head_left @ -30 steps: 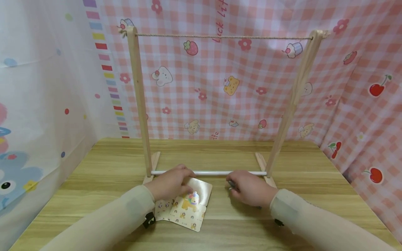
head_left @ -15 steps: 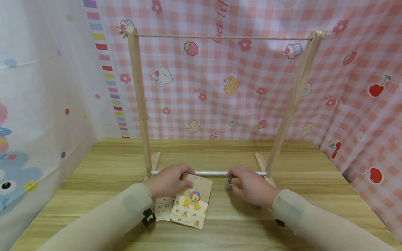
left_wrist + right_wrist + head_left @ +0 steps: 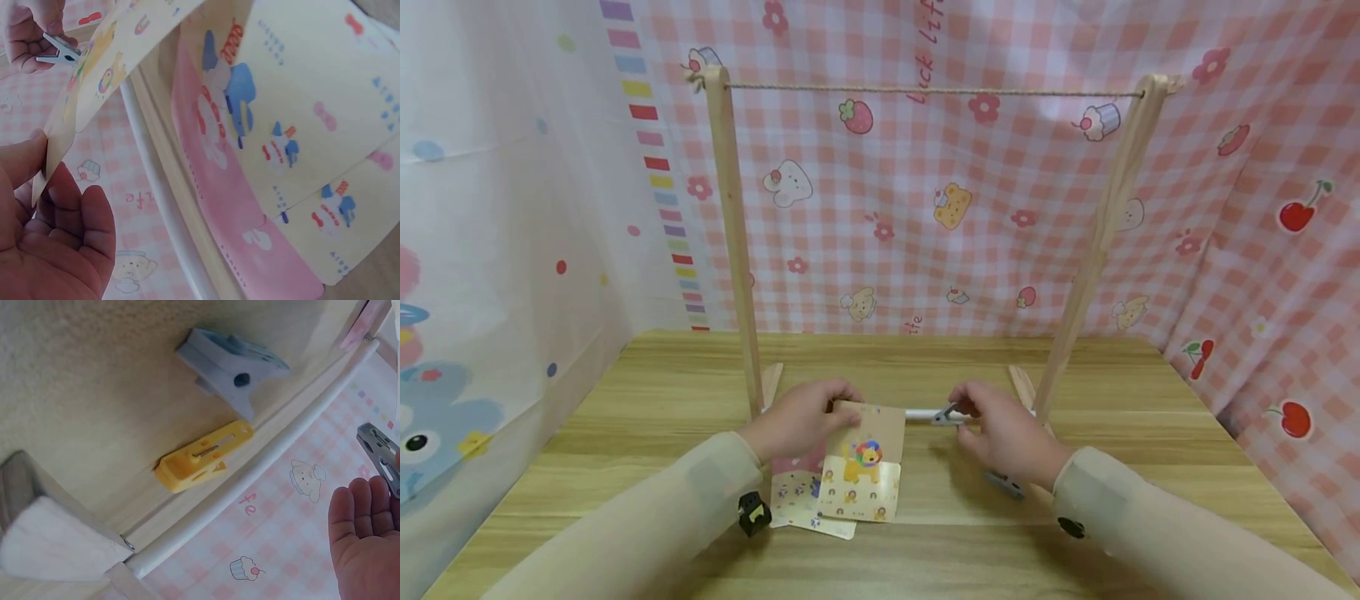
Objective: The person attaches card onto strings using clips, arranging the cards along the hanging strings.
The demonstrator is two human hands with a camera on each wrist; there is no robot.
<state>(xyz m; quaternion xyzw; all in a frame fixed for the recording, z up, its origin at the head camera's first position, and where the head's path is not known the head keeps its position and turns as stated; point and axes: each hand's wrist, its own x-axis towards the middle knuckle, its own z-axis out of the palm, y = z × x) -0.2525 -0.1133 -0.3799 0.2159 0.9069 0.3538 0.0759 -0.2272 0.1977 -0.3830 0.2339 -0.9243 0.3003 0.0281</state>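
Nearest on the wood-grain desk [image 3: 625, 433]: flat glossy cards [image 3: 808, 504], pale yellow and pink, printed with small cartoon figures. Left hand [image 3: 797, 417] pinches the top edge of one thin card [image 3: 865, 462] with a lion print, lifted clear of the others. Right hand [image 3: 1007, 433] pinches a small grey metal clip [image 3: 946, 414], just right of the card. By the right wrist lie a blue-grey plastic peg [image 3: 231, 365] and a yellow peg [image 3: 203, 456]; only the grey one shows from the head view. Behind: white rod [image 3: 925, 413], partly hidden by both hands, wooden frame [image 3: 730, 233], taut twine [image 3: 925, 88], checked pink cloth [image 3: 925, 208].
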